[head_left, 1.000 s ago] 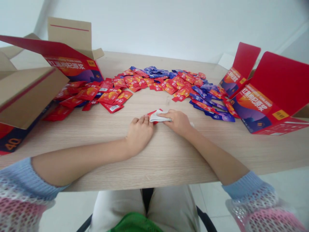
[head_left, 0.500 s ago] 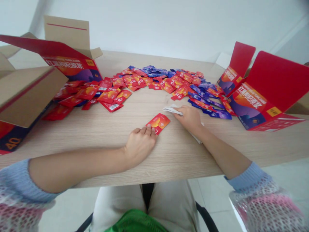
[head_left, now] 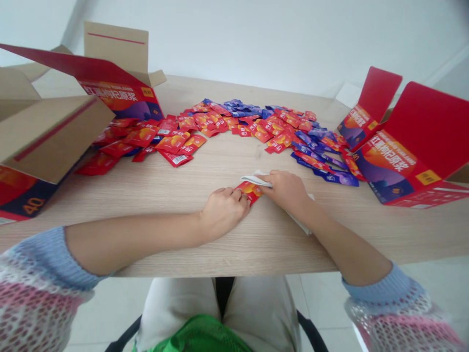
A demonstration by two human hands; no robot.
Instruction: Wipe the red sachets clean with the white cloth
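Pale wall (head_left: 256, 49) backs the wooden table (head_left: 146, 188), where packets (head_left: 216, 120) lie in a loose arc between open boxes (head_left: 388, 151). Nearer the front edge, one red packet (head_left: 252, 191) rests on the tabletop between the hands. The left hand (head_left: 226, 211) covers its near end, fingers bent down on it; whether they pinch or only press, I cannot tell. The right hand (head_left: 287, 190) grips a folded cloth (head_left: 252, 180) that overlaps the packet's far edge. If the left fingers bear too lightly, a sideways push of the cloth could make the packet skid or turn. Too hard a press might strain its seams. A white end (head_left: 303, 226) beneath the right wrist (head_left: 309, 211), probably the same cloth, could drag and pull the folds loose.
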